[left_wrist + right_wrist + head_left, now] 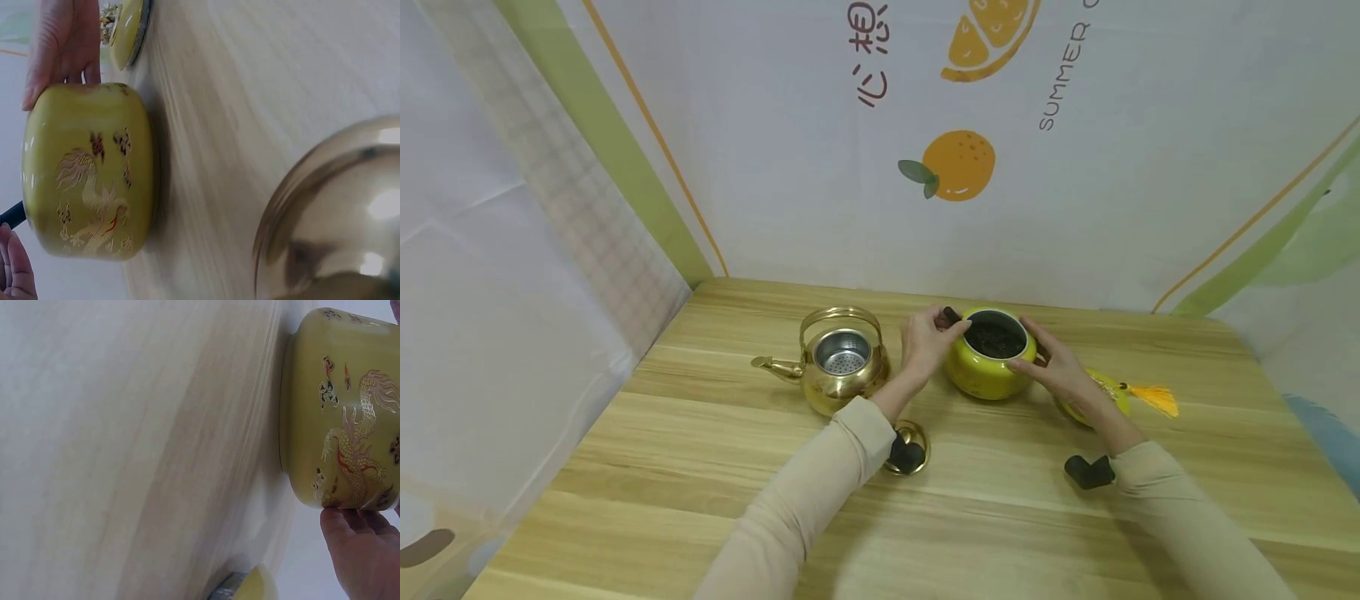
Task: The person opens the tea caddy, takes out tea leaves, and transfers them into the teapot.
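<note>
My left hand (928,337) pinches a short black stick-like handle (14,215) at the left rim of a yellow jar (985,379). Whatever the handle ends in is hidden. The jar stands upright on the table, with a dragon pattern and dark loose leaves (996,337) inside. My right hand (1060,367) holds the jar's right side, thumb at the front rim, fingers behind. In the right wrist view, fingers (356,525) touch the jar wall. Left of the jar stands an uncovered gold teapot (838,392) with a perforated metal strainer (842,358) in its mouth.
A yellow lid (1108,392) with an orange tassel (1153,398) lies right of the jar, partly behind my right forearm. Near my left wrist a small gold lid (921,437) rests on the wooden table (1000,533). A printed white cloth (790,167) hangs behind.
</note>
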Available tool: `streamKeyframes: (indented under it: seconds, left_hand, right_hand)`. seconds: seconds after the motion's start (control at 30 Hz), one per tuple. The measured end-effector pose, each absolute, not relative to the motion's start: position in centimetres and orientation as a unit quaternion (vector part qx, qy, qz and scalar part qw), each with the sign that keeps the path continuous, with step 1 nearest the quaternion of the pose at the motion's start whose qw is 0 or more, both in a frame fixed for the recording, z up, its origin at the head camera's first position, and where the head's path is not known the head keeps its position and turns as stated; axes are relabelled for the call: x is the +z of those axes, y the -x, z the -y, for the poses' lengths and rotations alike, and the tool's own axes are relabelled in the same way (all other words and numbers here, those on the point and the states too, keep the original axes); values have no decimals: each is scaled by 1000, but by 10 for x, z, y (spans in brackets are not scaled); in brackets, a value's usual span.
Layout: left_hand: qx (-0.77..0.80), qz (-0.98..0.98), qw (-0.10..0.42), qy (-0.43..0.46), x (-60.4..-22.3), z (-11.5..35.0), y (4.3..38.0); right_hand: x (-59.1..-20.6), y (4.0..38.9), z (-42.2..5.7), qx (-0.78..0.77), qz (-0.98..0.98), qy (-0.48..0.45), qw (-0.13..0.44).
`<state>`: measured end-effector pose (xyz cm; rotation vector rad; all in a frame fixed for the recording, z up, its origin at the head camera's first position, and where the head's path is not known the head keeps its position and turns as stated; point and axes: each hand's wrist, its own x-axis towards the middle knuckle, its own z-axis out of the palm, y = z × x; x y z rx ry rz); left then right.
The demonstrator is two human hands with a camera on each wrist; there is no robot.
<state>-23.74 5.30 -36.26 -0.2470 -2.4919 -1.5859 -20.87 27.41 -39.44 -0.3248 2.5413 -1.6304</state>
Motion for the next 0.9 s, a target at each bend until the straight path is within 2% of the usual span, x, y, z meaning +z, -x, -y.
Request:
streamKeyframes:
  seconds: [0.4, 0.9]
  left_hand:
    - [-522, 841, 109, 92, -368, -64, 233]
    - [-563, 818, 96, 69, -371, -69, 232]
  right_hand:
    - [-395, 209, -272, -547, -828, 109, 57]
    - [-394, 207, -274, -549, -826, 112, 57]
